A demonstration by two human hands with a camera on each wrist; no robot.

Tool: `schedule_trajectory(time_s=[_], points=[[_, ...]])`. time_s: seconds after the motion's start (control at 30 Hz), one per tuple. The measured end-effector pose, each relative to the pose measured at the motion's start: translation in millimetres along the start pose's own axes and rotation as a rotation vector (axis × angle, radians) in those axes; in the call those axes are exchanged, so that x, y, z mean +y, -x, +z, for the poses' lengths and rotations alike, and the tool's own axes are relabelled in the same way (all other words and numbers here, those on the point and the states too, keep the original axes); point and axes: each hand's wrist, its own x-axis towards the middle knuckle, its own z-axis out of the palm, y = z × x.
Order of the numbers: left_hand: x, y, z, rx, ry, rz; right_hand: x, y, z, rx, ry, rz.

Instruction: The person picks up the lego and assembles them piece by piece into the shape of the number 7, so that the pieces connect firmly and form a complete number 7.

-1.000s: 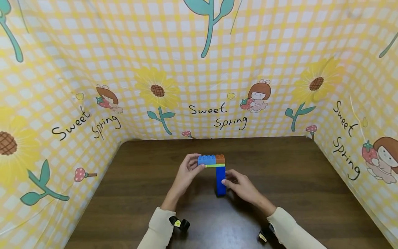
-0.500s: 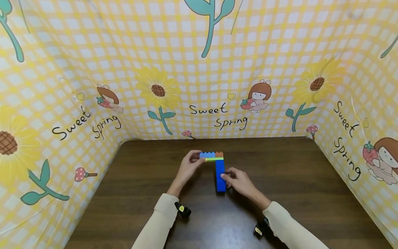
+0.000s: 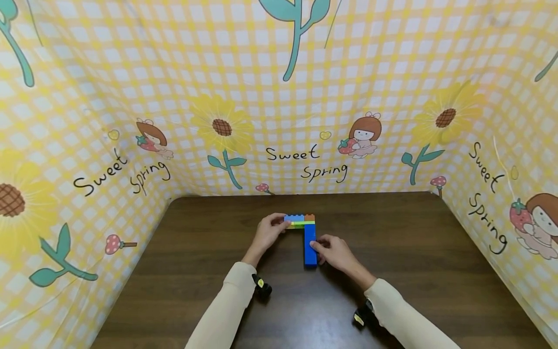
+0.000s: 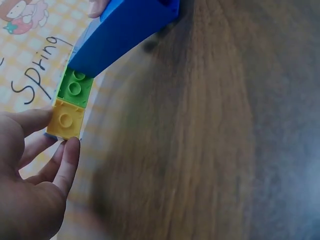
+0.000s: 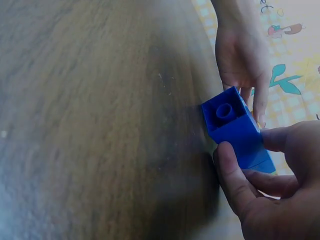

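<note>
Both hands hold one L-shaped assembly of toy building bricks. Its long blue brick column [image 3: 310,245] points down toward the person. From the column's far end an arm reaches left, with a light blue brick [image 3: 295,218] and an orange brick [image 3: 309,217] over a green brick [image 4: 75,89] and a yellow brick [image 4: 66,120]. My left hand [image 3: 268,233] pinches the arm's yellow end between thumb and fingers. On the column's right side, my right hand [image 3: 337,252] grips with thumb and fingers. The column's hollow underside [image 5: 224,111] shows in the right wrist view.
A dark brown wooden table [image 3: 196,300] lies beneath the hands. Yellow checked cloth [image 3: 279,121] with printed flowers walls it at the back and both sides. A black wrist camera [image 3: 262,289] sits at the left cuff, another black camera [image 3: 363,314] at the right.
The brick assembly has tilted, its column's lower end rising and its studded top turning away from view. Both forearms have shifted slightly forward, and the left hand a little rightward. Both grips continue.
</note>
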Motion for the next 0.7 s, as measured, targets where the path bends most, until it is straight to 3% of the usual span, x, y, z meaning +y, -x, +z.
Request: schedule_trajectory(time_s=[0.23,0.47,0.57,0.7], points=[[-4.2,-1.2,4.7,0.021,-0.098,-0.005,-1,-3,3,0.018,0.006,-0.003],[-2.6,0.0,6.9,0.038,-0.143,0.002,-1,-5,-2,-0.026,-0.008,-0.007],[-1.2,1.4,5.3,0.036,-0.151,-0.001,0,-5,-9,-0.033,0.027,-0.058],[-2.2,4.7,-3.8,0.041,-0.175,0.030,3,-5,-26,0.012,0.171,-0.181]])
